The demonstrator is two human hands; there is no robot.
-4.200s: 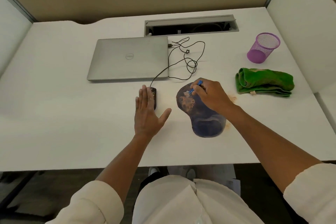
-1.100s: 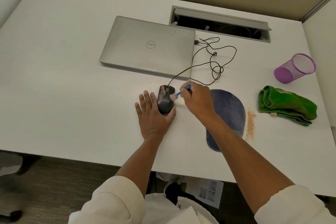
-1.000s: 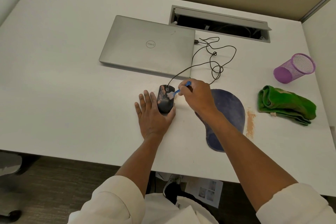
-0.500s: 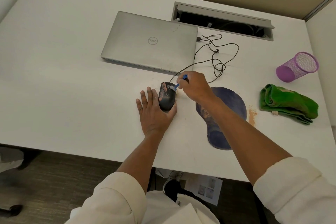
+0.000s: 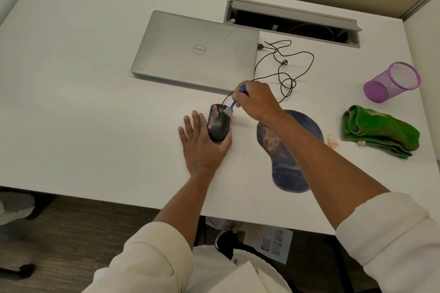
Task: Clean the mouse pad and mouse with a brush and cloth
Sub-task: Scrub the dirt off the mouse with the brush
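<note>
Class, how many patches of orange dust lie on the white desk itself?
2: one patch beside the mouse, another between mouse pad and green cloth. Arms may hide more.

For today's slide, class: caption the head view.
Right hand brushes the stained mouse braced by the left hand.

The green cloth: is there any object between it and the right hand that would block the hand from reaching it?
Nothing visible blocks it. Between the right hand and the green cloth lie only the flat mouse pad and some orange dust.
</note>
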